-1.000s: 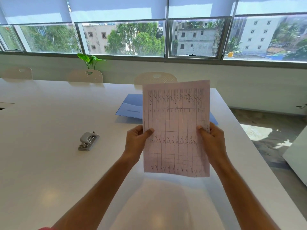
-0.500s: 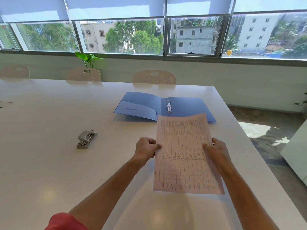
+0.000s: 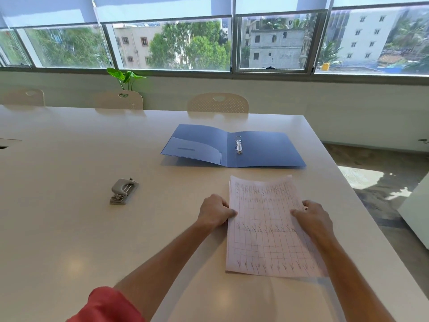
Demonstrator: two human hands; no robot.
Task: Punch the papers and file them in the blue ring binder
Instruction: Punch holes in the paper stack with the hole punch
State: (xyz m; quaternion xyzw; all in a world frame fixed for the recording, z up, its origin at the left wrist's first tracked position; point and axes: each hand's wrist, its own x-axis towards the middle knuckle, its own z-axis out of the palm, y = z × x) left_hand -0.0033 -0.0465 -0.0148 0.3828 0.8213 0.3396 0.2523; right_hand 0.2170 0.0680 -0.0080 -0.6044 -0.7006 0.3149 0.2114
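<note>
Papers (image 3: pixel 267 228): pinched at both side edges by left hand (image 3: pixel 214 211) and right hand (image 3: pixel 312 217), laid on table (image 3: pixel 69 228) before open blue ring binder (image 3: pixel 267 151), apparently squared for hole punch (image 3: pixel 123 191).

Office meeting room: long table (image 3: pixel 69 228), chairs (image 3: pixel 218 103)

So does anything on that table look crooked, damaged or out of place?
Nothing much. The blue binder lies open, the hole punch sits at an angle apart, and both hands hold the papers low over the table.
</note>
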